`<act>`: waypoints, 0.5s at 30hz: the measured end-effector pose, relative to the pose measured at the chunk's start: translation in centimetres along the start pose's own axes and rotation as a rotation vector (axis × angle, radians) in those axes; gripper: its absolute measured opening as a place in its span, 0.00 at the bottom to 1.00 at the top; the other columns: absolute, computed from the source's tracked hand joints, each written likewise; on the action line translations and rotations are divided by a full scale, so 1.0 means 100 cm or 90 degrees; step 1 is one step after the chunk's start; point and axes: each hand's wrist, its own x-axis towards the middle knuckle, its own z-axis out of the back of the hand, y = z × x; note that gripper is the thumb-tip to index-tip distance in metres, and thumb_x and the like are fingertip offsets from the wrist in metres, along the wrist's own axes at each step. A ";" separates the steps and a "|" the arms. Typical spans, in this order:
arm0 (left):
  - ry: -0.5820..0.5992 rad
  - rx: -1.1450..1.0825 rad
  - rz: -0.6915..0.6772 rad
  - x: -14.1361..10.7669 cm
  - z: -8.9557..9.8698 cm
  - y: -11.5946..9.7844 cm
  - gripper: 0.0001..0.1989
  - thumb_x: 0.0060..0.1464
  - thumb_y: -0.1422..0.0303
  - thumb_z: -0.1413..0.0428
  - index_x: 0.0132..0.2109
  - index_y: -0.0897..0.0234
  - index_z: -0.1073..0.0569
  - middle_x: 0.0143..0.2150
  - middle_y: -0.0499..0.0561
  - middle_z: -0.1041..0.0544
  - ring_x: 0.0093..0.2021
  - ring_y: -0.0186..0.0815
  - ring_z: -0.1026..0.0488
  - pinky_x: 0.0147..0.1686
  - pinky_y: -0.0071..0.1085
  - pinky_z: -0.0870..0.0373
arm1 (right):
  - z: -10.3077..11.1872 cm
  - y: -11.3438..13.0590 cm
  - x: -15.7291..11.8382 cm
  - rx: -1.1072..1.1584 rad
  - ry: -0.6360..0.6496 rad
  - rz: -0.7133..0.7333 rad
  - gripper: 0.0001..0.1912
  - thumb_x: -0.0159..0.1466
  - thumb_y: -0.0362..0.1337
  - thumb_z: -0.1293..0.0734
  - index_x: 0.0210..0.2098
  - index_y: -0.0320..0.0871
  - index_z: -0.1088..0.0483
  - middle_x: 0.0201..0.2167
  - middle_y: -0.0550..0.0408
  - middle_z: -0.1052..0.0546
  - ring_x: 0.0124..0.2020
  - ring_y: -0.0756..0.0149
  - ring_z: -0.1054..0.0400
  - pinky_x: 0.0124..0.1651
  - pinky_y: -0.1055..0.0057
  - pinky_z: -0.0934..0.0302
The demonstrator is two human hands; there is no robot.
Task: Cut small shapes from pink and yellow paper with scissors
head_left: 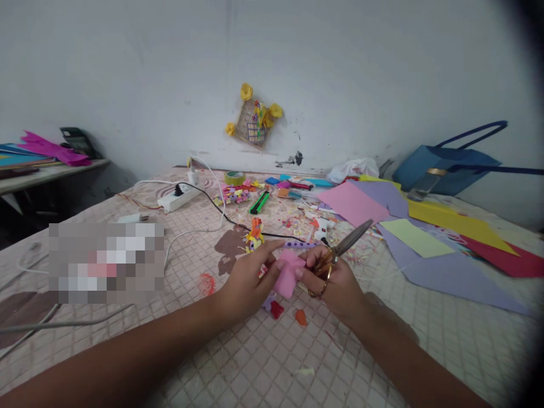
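Note:
A small piece of pink paper [288, 277] is pinched between the thumb and fingers of my left hand [250, 277]. My right hand [338, 280] grips a pair of scissors [351, 238] by gold-coloured handles, blades pointing up and to the right, away from the paper. The thumb of that same hand also presses on the paper's right edge. Below the paper lie a dark red scrap [276, 309] and an orange scrap [301, 317]. Just beyond my left fingers stands a small orange and yellow paper piece [255, 229]. A purple dotted strip [304, 245] lies behind the hands.
A green cutter [259, 202], a tape roll [235, 178] and a white glue gun [323, 226] lie further back among paper bits. Coloured sheets [446, 277], a glass jar [427, 184] and a blue bag [450, 164] are at right. A power strip [179, 197] trails cables at left.

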 end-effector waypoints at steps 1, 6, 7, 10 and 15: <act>0.006 0.000 0.001 0.000 0.000 -0.001 0.14 0.57 0.68 0.52 0.50 0.65 0.34 0.33 0.51 0.24 0.32 0.33 0.28 0.33 0.28 0.31 | 0.000 0.000 0.000 -0.003 0.000 0.002 0.17 0.50 0.37 0.28 0.26 0.43 0.44 0.21 0.65 0.38 0.15 0.80 0.50 0.15 0.81 0.54; 0.034 -0.034 0.019 0.000 0.001 -0.002 0.10 0.57 0.68 0.53 0.43 0.65 0.30 0.35 0.51 0.24 0.34 0.32 0.28 0.34 0.27 0.31 | 0.001 0.002 -0.003 -0.049 -0.012 0.022 0.16 0.52 0.40 0.29 0.26 0.44 0.43 0.20 0.64 0.37 0.14 0.80 0.50 0.14 0.80 0.53; 0.032 -0.039 0.026 0.000 0.000 -0.002 0.10 0.57 0.67 0.52 0.43 0.66 0.30 0.35 0.52 0.24 0.33 0.32 0.28 0.34 0.27 0.31 | 0.001 0.002 -0.003 -0.062 -0.013 0.021 0.16 0.52 0.40 0.30 0.26 0.43 0.43 0.19 0.65 0.38 0.14 0.79 0.49 0.14 0.80 0.53; 0.024 -0.064 0.052 0.000 -0.001 -0.001 0.12 0.55 0.67 0.50 0.45 0.66 0.31 0.34 0.52 0.24 0.33 0.32 0.28 0.33 0.28 0.31 | -0.001 0.004 -0.004 -0.091 -0.016 0.018 0.16 0.52 0.41 0.29 0.25 0.43 0.42 0.16 0.66 0.40 0.14 0.79 0.49 0.14 0.80 0.53; 0.026 -0.126 0.083 0.002 -0.003 0.001 0.08 0.54 0.68 0.49 0.38 0.66 0.29 0.32 0.51 0.25 0.32 0.32 0.28 0.30 0.27 0.32 | -0.002 0.004 -0.003 -0.118 -0.029 0.031 0.16 0.51 0.42 0.29 0.25 0.43 0.41 0.16 0.65 0.40 0.14 0.79 0.48 0.14 0.79 0.51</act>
